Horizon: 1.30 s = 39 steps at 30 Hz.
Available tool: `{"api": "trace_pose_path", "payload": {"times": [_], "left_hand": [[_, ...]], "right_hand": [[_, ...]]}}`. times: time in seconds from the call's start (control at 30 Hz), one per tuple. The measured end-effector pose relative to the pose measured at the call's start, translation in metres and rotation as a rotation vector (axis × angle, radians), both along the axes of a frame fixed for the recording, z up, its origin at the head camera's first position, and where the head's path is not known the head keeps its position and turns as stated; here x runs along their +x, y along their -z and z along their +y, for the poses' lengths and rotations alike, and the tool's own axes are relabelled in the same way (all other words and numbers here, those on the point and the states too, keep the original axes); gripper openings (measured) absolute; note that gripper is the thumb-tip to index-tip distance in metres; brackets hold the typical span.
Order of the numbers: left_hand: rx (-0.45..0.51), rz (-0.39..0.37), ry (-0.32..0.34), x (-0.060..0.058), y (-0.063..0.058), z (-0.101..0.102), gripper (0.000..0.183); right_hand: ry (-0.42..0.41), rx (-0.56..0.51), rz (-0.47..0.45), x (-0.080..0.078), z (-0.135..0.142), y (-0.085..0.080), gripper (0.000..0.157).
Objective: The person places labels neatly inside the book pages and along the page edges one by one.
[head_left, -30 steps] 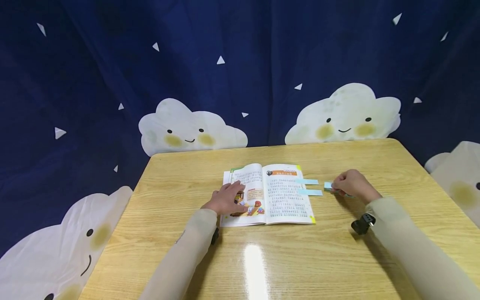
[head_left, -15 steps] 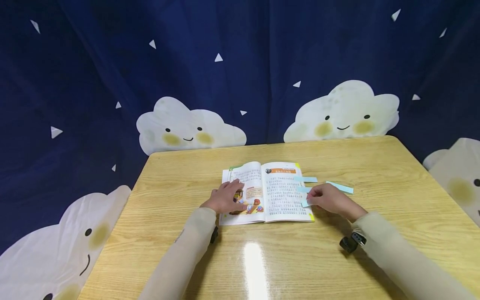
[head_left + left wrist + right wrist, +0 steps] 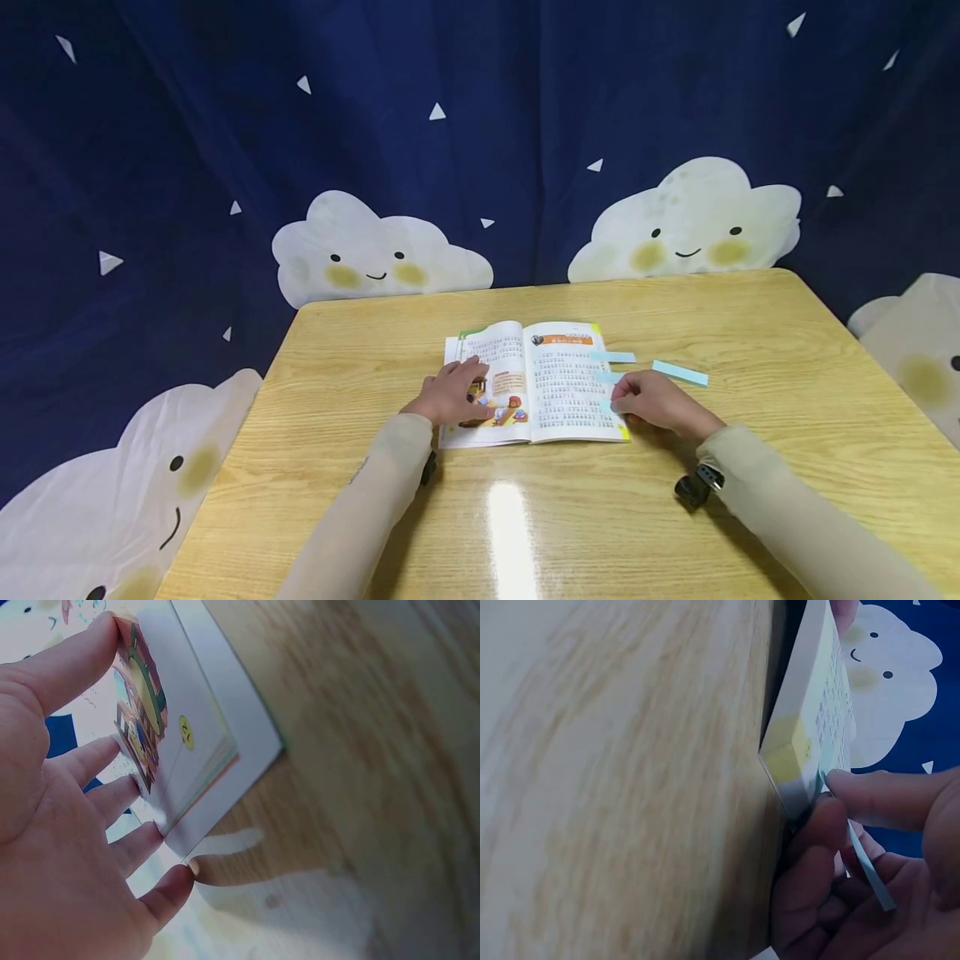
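An open book with printed text and a colourful picture lies on the wooden table. My left hand rests spread on the left page, thumb over the picture; the left wrist view shows its fingers along the book's edge. With thumb and fingers, my right hand pinches a light-blue sticky note strip, whose end lies on the right page's outer edge. In the right wrist view that strip is partly hidden by the fingertips. Two more blue sticky strips stick out above it; the lower is partly covered.
Right of the book, beyond my right hand, lies a light-blue pad of sticky strips. Behind the wooden table hangs a dark blue curtain with smiling clouds.
My right hand has moved left from the sticky pad to the book's right page, carrying a blue strip, and is now pinching it at the page edge. My left hand stays put.
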<state>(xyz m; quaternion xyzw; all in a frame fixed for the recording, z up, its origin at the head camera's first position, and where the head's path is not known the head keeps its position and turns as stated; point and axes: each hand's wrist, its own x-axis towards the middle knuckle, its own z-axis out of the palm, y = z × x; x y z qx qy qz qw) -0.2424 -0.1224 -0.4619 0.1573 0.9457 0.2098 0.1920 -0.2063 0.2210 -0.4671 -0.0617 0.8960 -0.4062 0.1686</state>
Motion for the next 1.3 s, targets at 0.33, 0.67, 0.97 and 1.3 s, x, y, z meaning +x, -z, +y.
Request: {"api": "trace_pose_path", "payload": {"times": [0.33, 0.67, 0.97, 1.3], "left_hand": [[0.014, 0.003, -0.003, 0.001, 0.0, -0.001, 0.078], [-0.002, 0.004, -0.009, 0.0, -0.001, 0.0, 0.078], [-0.023, -0.003, -0.004, -0.003, 0.002, 0.0, 0.079], [-0.014, 0.003, -0.001, -0.003, 0.002, 0.0, 0.078]], "right_hand": [[0.02, 0.071, 0.007, -0.003, -0.004, 0.001, 0.01], [-0.022, 0.152, 0.076, -0.006, -0.006, 0.0, 0.004], [-0.131, 0.477, 0.432, 0.014, -0.017, -0.014, 0.008], [-0.266, 0.591, 0.678, 0.033, -0.019, -0.015, 0.02]]}}
